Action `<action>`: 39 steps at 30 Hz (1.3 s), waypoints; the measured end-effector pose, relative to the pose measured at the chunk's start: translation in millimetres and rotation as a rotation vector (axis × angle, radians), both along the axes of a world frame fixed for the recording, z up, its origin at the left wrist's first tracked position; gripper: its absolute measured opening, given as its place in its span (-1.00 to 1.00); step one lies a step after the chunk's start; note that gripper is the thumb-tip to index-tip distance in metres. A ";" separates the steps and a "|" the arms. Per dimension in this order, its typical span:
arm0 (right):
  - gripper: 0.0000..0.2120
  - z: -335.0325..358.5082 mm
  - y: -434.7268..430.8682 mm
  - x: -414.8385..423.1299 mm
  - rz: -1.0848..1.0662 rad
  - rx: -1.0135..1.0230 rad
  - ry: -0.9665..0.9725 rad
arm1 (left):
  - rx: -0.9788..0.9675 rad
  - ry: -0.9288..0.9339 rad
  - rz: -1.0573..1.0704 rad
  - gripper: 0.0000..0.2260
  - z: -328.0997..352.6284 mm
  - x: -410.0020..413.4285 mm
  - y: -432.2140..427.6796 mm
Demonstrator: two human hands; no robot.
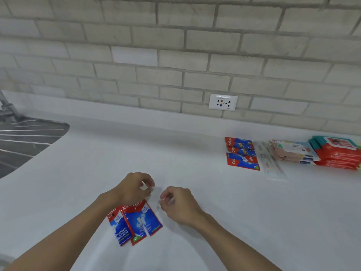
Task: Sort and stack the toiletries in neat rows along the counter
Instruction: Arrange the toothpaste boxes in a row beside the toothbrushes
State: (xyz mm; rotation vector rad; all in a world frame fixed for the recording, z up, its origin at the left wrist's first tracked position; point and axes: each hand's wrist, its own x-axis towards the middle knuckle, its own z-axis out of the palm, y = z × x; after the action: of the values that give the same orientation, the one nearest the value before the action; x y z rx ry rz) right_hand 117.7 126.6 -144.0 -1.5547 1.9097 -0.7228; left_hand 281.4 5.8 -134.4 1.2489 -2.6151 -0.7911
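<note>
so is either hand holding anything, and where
cannot tell: left hand and right hand both curl their fingers, but nothing shows in either grip. toothpaste sachets lie under the left wrist, ungripped.

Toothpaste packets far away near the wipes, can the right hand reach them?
Probably yes. The right hand seems to hold nothing, and only bare counter lies between it and the far toothpaste packets. It would need to stretch, though.

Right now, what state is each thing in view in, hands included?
Left hand: fingers curled, hold unclear.
Right hand: fingers curled, hold unclear.
Near toothpaste sachets: fanned, overlapping, lying flat.
Far toothpaste sachets: lined up, overlapping.
Clear packets: lying flat.
Pale wipes packs: stacked.
Red wipes packs: stacked.
Wall socket: nothing plugged in.
</note>
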 end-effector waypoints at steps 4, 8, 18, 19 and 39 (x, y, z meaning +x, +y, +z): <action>-0.68 -6.7 7.5 20.9 0.035 0.068 0.031 | 0.002 -0.097 -0.022 -0.79 -6.6 17.9 2.8; -0.49 -13.4 15.3 37.7 0.041 0.102 0.142 | 0.012 -0.210 0.014 -0.63 -13.9 29.4 3.6; -0.46 -17.9 23.3 41.9 -0.092 0.132 0.101 | 0.102 -0.200 0.140 -0.46 -24.3 24.0 1.4; -0.46 -18.0 22.8 40.6 -0.114 0.148 0.066 | 0.109 -0.197 0.139 -0.46 -24.6 22.3 1.9; -0.89 -2.0 24.3 -44.7 -0.370 0.043 -0.151 | 0.138 0.097 -0.081 -0.91 -7.5 -34.8 -4.5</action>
State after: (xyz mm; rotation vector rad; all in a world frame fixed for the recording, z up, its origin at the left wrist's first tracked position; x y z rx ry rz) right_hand 73.1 150.9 -146.0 -1.0967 2.1038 -0.9191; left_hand 246.6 1.3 -141.9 1.1112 -2.5861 -1.0348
